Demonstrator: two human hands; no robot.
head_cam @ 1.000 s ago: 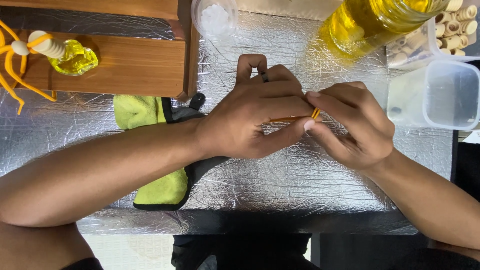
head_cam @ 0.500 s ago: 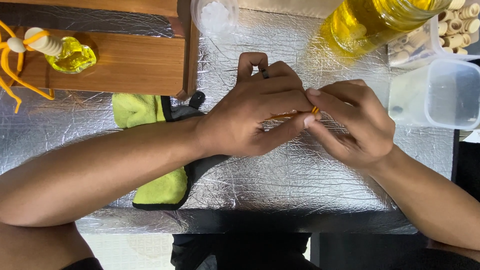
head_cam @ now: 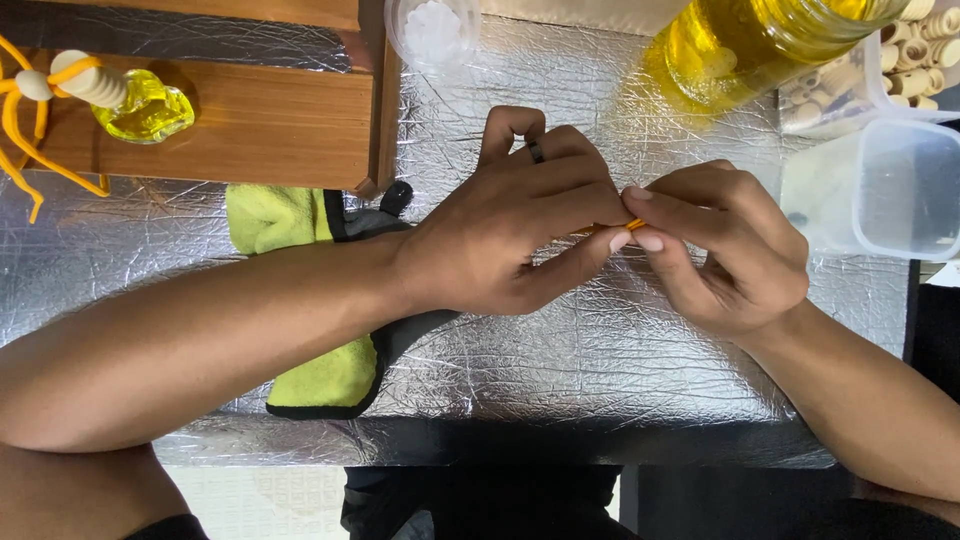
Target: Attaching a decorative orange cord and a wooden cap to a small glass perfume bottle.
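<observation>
**Both hands pinching a thin orange piece over the foil**

We are looking down at our two hands meeting over the crinkled silver foil sheet (head_cam: 560, 370) that is covering the table. Our left hand (head_cam: 510, 235) is lying palm down, its fingers curled in and its thumb pressing up against the forefinger, and a dark ring (head_cam: 536, 152) is showing on one finger. Our right hand (head_cam: 725, 245) is coming in from the right with its fingertips (head_cam: 648, 240) drawn together, closing against the left hand's fingertips. Between the two pinches we are holding a thin orange piece (head_cam: 634, 224); only a short tip of it is showing, so we cannot say for sure what it is, perhaps a cord or a stick.

Under our left forearm a yellow-green cloth (head_cam: 285, 215) with dark edging is lying on the foil. A wooden board (head_cam: 260, 125) is sitting at the upper left, carrying a small yellow glass bottle (head_cam: 148, 108) with a pale ribbed cap (head_cam: 88, 80) and orange cords (head_cam: 30, 150) trailing beside it. A large jar of yellow liquid (head_cam: 760, 40) is standing at the top right, just beside clear plastic tubs (head_cam: 880, 190).
</observation>
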